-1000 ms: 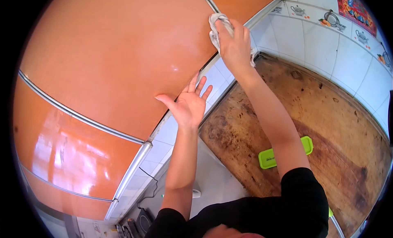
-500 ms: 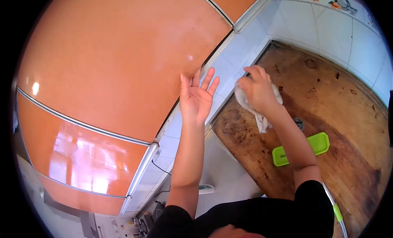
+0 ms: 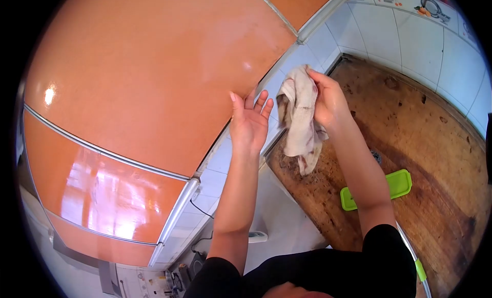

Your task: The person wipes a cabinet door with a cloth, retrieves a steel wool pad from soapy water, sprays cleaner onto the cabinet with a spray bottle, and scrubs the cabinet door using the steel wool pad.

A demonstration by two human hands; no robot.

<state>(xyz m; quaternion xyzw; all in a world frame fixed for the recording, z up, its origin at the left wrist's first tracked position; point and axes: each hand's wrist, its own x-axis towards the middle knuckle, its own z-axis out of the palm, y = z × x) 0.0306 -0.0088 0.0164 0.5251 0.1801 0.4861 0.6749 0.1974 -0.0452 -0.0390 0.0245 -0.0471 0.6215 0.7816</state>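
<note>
Holds stained cloth beside orange cupboard
Grasps it in right hand, with left hand unclenched at cupboard's lower edge; apparently handles loose folds, calls next for firm grip.

Stained brown worktop, on it 1 green lid, 1 partly hidden grey scourer, 1 pale rod

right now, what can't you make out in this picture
Head view:
Green plastic piece: middle hidden by the right forearm.
Dark clump: partly behind that forearm, too small to identify.
Pole: lower end cut off by the bottom edge.
Right hand: some fingertips hidden by cloth.
</note>
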